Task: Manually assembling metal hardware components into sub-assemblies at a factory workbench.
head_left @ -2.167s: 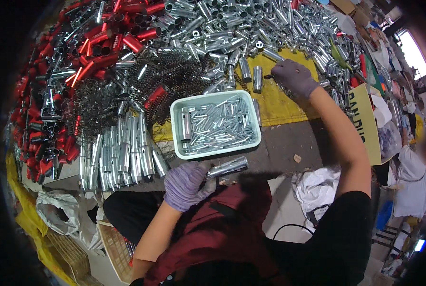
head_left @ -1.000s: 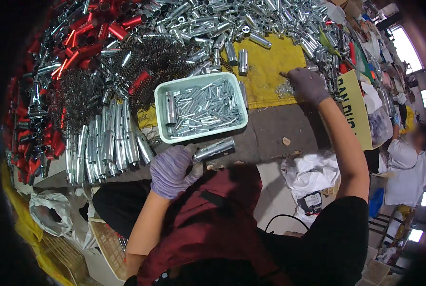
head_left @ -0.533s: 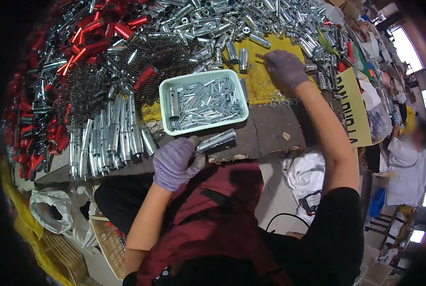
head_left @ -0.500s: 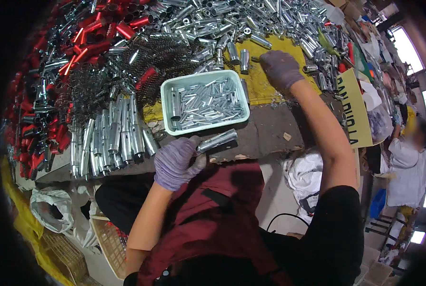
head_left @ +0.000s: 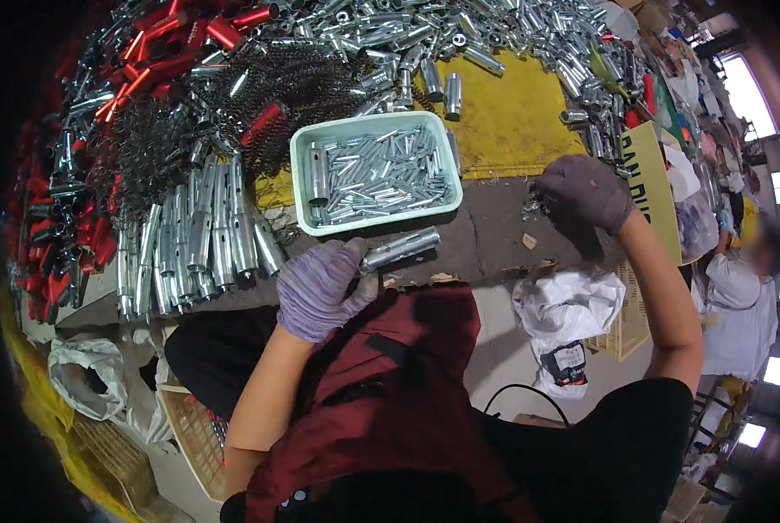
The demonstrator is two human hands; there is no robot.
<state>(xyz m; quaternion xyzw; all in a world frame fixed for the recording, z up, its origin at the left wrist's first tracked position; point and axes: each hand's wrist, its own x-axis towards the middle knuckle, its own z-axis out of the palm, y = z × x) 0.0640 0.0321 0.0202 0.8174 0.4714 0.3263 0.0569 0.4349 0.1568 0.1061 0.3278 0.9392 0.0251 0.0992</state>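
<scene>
My left hand (head_left: 322, 292), in a purple-grey knit glove, is closed around one end of a shiny metal tube (head_left: 405, 247). The tube lies nearly level, its free end pointing right, just in front of a pale green tray (head_left: 390, 224). Inside the tray are many short metal pins (head_left: 390, 170), with one wider tube (head_left: 318, 174) at its left side. Over the bench's right part, my right hand (head_left: 586, 192) has its gloved fingers curled in; what they hold, if anything, is hidden. Small metal bits (head_left: 532, 206) lie at its fingertips.
Long metal tubes (head_left: 200, 231) are lined up left of the tray. Dark springs (head_left: 294, 91), red tubes (head_left: 224, 33) and loose silver parts (head_left: 407, 35) are heaped behind. A yellow cloth (head_left: 512, 122) covers the bench beyond. A yellow sign (head_left: 651, 187) stands right; a person (head_left: 739, 288) is farther off.
My right hand has moved from the yellow cloth toward me and to the right, over the bench's front strip. The left hand still holds the tube, almost in the same place.
</scene>
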